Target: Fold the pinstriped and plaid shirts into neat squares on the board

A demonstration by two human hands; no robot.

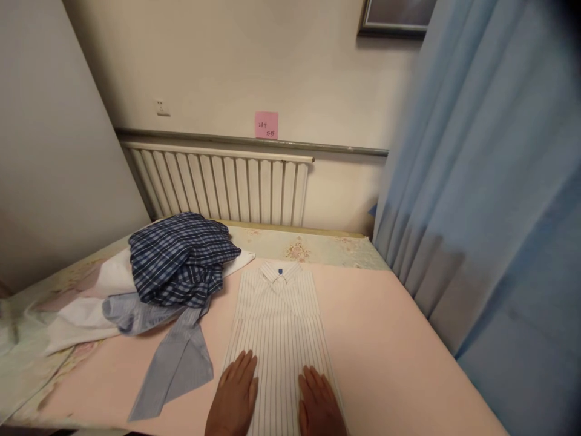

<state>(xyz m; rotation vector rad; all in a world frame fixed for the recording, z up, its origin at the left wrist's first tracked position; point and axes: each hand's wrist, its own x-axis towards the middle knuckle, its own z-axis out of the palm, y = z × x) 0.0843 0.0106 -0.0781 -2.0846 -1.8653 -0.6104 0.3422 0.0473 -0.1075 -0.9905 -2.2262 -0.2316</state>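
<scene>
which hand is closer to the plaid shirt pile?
Left. The left hand lies flat on the striped shirt, below and slightly right of the plaid shirt pile. The right hand lies flat farther right on the same shirt.

Striped shirt (279, 321): thin woven cloth, matt, pressed smooth. Checked shirt (181, 257): soft cloth, heavily creased. Pale blue garment (175, 357): light cloth with a faint sheen. Bed cover (399, 351): pink cloth, matt, even. Curtain (490, 200): blue fabric, slightly lustrous, in folds. Radiator (227, 184): painted metal, semi-gloss. Pink note (266, 125): matt paper.
</scene>
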